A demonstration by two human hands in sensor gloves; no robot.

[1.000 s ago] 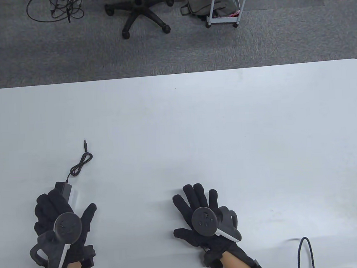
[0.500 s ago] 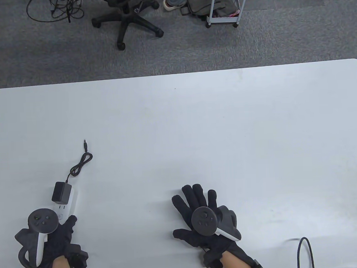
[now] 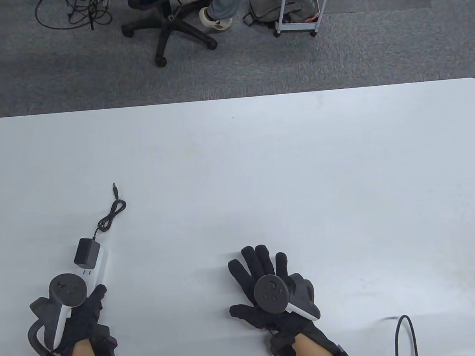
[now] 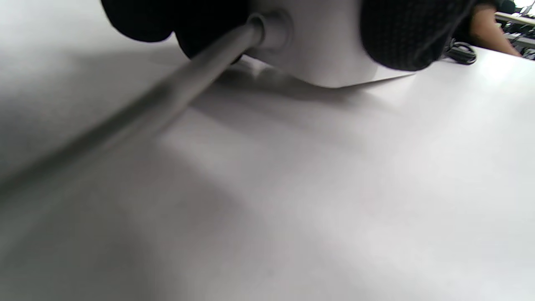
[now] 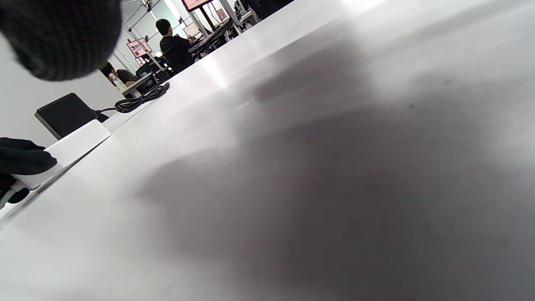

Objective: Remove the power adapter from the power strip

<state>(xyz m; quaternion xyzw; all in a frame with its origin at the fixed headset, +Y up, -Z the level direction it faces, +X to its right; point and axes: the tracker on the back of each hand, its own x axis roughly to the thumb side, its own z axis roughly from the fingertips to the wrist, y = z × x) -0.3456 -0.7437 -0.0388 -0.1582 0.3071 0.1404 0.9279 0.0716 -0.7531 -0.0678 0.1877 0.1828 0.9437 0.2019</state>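
Note:
A black power adapter (image 3: 87, 253) is plugged into the far end of a white power strip (image 3: 98, 270) at the table's near left. Its thin black cable (image 3: 112, 215) coils away and ends in a barrel plug (image 3: 115, 189). My left hand (image 3: 83, 306) grips the near end of the strip; in the left wrist view its fingers (image 4: 401, 37) wrap the strip's end (image 4: 317, 50) where the grey cord (image 4: 175, 92) leaves. My right hand (image 3: 261, 279) rests flat on the table, fingers spread, holding nothing. The right wrist view shows the adapter (image 5: 64, 115) on the strip (image 5: 71, 146).
A dark cable loop (image 3: 405, 336) lies at the table's near right edge. Beyond the far edge, on the carpet, are an office chair (image 3: 164, 24), a person's foot (image 3: 215, 21) and a white cart (image 3: 299, 10).
My left hand came off the adapter and drew back to the strip's near end, uncovering the adapter. Strip and adapter then shifted slightly right and away. My right hand stayed still.

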